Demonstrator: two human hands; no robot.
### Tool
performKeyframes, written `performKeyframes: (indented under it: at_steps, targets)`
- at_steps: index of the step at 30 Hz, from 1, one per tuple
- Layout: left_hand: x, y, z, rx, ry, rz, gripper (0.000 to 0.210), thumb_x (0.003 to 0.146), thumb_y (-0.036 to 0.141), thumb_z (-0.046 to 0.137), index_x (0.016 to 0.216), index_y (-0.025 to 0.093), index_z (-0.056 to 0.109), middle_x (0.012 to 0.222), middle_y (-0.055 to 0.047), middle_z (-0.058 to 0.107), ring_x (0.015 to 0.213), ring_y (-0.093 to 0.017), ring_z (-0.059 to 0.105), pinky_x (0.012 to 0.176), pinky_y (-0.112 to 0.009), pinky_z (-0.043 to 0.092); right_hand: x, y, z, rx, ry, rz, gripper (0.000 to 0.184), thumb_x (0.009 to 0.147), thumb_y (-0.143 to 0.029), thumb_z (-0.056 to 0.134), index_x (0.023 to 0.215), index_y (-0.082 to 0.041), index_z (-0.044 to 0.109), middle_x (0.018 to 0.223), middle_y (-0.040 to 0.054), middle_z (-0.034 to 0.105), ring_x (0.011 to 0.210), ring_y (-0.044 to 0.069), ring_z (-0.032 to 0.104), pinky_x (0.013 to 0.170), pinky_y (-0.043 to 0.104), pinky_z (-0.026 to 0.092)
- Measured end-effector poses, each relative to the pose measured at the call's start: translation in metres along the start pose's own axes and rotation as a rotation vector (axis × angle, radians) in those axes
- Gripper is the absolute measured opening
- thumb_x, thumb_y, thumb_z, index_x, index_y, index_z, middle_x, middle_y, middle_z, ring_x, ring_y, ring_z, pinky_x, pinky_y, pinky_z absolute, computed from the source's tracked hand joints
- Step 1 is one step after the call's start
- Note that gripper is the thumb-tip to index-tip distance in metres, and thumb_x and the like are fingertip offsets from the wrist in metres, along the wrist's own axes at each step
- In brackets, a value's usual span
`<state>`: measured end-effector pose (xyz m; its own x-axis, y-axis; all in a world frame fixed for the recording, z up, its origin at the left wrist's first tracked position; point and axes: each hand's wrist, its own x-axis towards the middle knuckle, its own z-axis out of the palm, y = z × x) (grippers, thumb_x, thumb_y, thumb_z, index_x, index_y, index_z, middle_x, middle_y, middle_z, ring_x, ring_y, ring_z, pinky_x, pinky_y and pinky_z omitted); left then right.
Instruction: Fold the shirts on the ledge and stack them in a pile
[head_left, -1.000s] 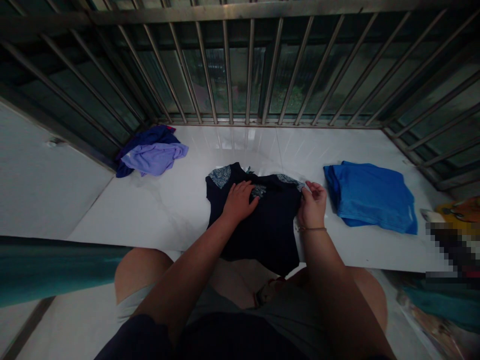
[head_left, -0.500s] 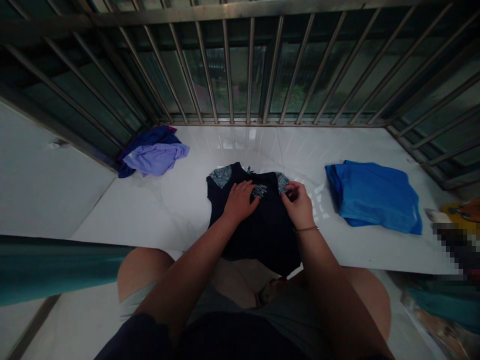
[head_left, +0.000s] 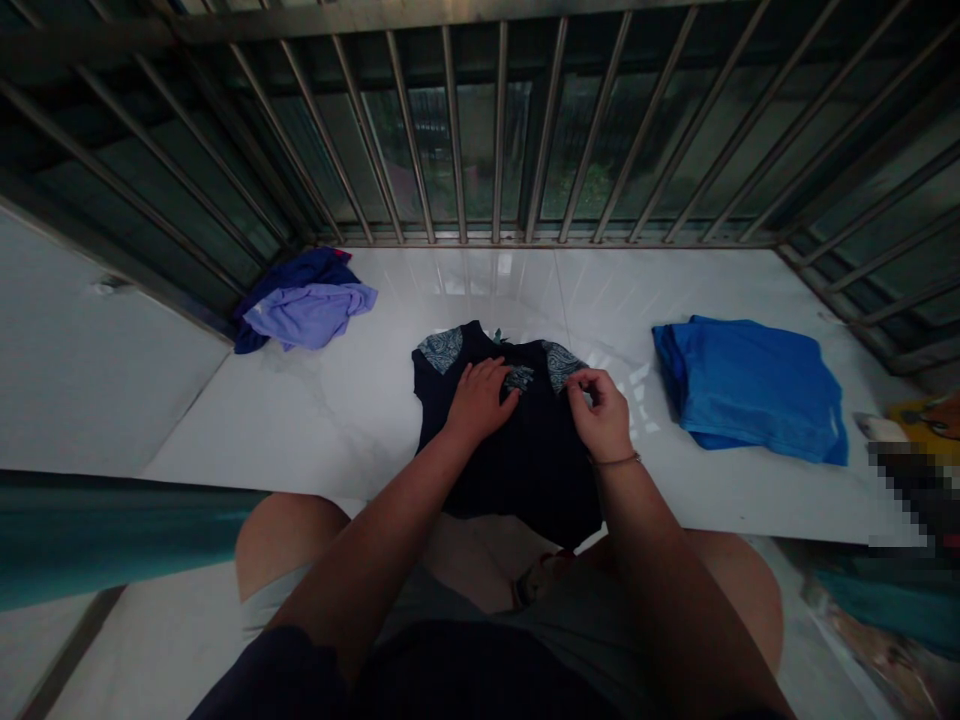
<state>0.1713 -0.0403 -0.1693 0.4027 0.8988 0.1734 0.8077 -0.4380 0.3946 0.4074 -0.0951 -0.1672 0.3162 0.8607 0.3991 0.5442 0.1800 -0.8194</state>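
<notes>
A dark navy short-sleeved shirt (head_left: 517,465) with patterned shoulder patches lies spread on the white tiled ledge, its neck end away from me and its lower edge hanging over the near side. My left hand (head_left: 482,398) rests open on its upper chest, fingers spread flat beside a small patterned patch (head_left: 519,379). At the right sleeve, my right hand (head_left: 601,408) pinches the edge of the patterned fabric between thumb and fingers. A thin bracelet circles the right wrist.
A folded blue cloth (head_left: 757,385) lies to the right. Purple and navy clothes (head_left: 307,310) are heaped at the far left corner. Metal bars (head_left: 499,140) close off the back of the ledge (head_left: 360,400). A teal cloth (head_left: 127,540) hangs at the lower left.
My right hand has drawn the sleeve edge slightly outward, and more of the right patterned patch shows. My left hand stays in place on the shirt.
</notes>
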Motion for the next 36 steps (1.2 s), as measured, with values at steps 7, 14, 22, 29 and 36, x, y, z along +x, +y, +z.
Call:
performKeyframes:
  at_steps: [7,14,22,29,36]
  targets:
    - [0.0004,-0.0014,0.0012,-0.001,-0.005,0.0,0.043,0.111,0.042,0.065,0.152,0.026,0.068,0.174,-0.01,0.061,0.164,-0.03,0.053,0.145,-0.058,0.029,0.0057,0.0058,-0.0036,-0.047,0.194,0.069,0.019,0.104,-0.044,0.063,0.107,-0.026,0.068,0.094,0.0024,0.072,0.084,0.023,0.068,0.082,0.037,0.057]
    - [0.0002,-0.0009,0.0012,-0.002,-0.006,-0.002,0.043,0.111,0.04,0.066,0.152,0.025,0.067,0.174,-0.011,0.061,0.165,-0.03,0.053,0.145,-0.059,0.029,0.0056,0.0076,0.0002,0.004,0.102,0.072,0.023,0.097,-0.046,0.073,0.109,-0.026,0.068,0.099,0.0032,0.074,0.085,0.022,0.068,0.08,0.036,0.058]
    - [0.0002,0.0,0.0009,0.007,0.001,-0.003,0.043,0.111,0.04,0.065,0.151,0.026,0.068,0.173,-0.01,0.062,0.164,-0.031,0.054,0.144,-0.058,0.032,-0.0014,0.0004,0.0022,0.048,-0.129,0.026,0.028,0.101,-0.056,0.071,0.1,-0.028,0.072,0.086,0.0012,0.072,0.078,0.022,0.067,0.074,0.035,0.056]
    - [0.0003,-0.0005,0.0011,0.001,-0.003,-0.004,0.043,0.112,0.041,0.064,0.152,0.026,0.068,0.174,-0.01,0.061,0.165,-0.03,0.053,0.145,-0.059,0.029,0.0037,0.0021,-0.003,-0.021,0.059,0.124,0.034,0.103,-0.06,0.066,0.1,-0.027,0.07,0.083,0.0009,0.073,0.068,0.02,0.062,0.066,0.033,0.051]
    - [0.0001,-0.0007,0.0021,0.006,-0.002,0.0,0.043,0.111,0.041,0.065,0.151,0.026,0.068,0.174,-0.01,0.061,0.164,-0.03,0.053,0.145,-0.059,0.029,0.0036,0.0032,-0.0017,-0.052,0.067,0.119,0.034,0.102,-0.06,0.067,0.098,-0.026,0.07,0.084,0.0015,0.072,0.068,0.02,0.062,0.064,0.032,0.049]
